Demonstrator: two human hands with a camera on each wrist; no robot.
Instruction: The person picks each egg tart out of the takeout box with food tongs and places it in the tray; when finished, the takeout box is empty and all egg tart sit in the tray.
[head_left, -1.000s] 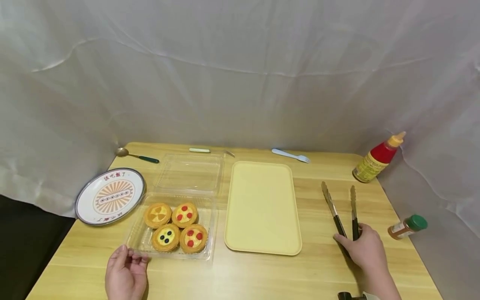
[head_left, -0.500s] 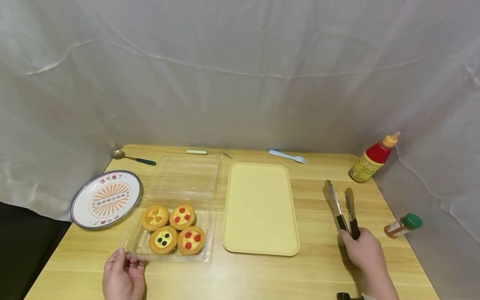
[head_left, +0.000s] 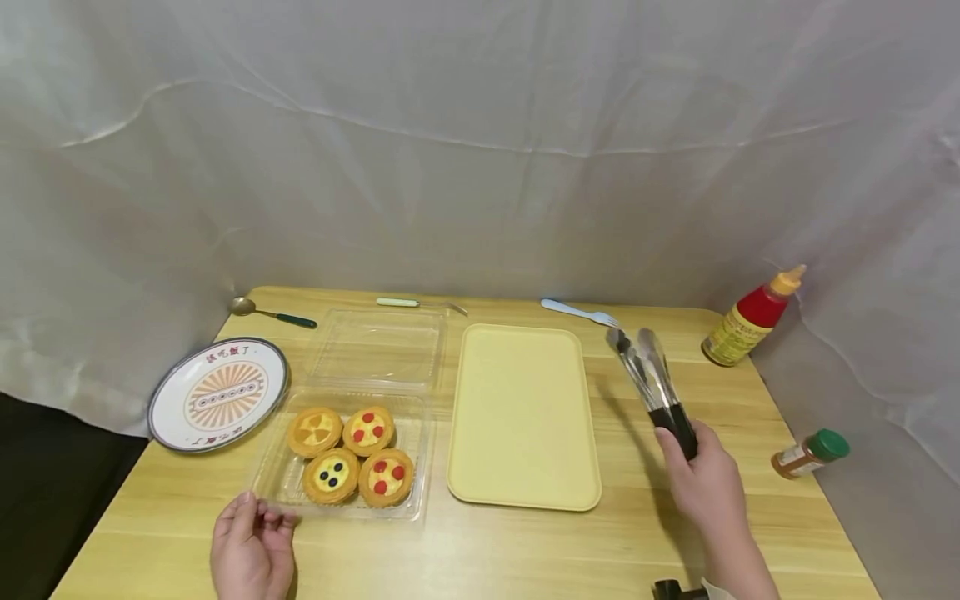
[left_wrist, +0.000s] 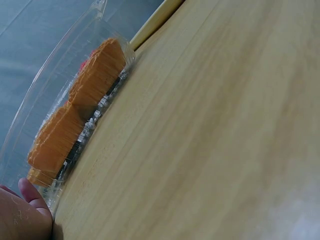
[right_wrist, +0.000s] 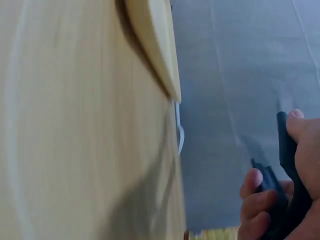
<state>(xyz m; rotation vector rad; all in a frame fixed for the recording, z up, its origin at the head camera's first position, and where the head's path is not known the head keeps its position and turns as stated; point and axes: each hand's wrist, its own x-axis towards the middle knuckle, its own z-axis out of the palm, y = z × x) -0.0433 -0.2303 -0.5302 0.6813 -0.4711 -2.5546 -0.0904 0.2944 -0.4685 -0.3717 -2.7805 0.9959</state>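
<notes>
Right hand (head_left: 705, 483): thumb and fingers wrapped around the black handles of the tongs (head_left: 670, 419).
Tongs: raised above the table (head_left: 525, 550), arms close together, tips directed away from the person.
Left hand (head_left: 253, 552): thumb and curled fingers pinch the near-left corner of the clear container (head_left: 288, 479).
Clear container: on the table, lid (head_left: 378, 346) folded back; four tarts (head_left: 331, 477) inside.
Tray (head_left: 525, 417): pale yellow, between clear container and tongs.
Plate (head_left: 168, 408): just beside the clear container, to its left.
</notes>
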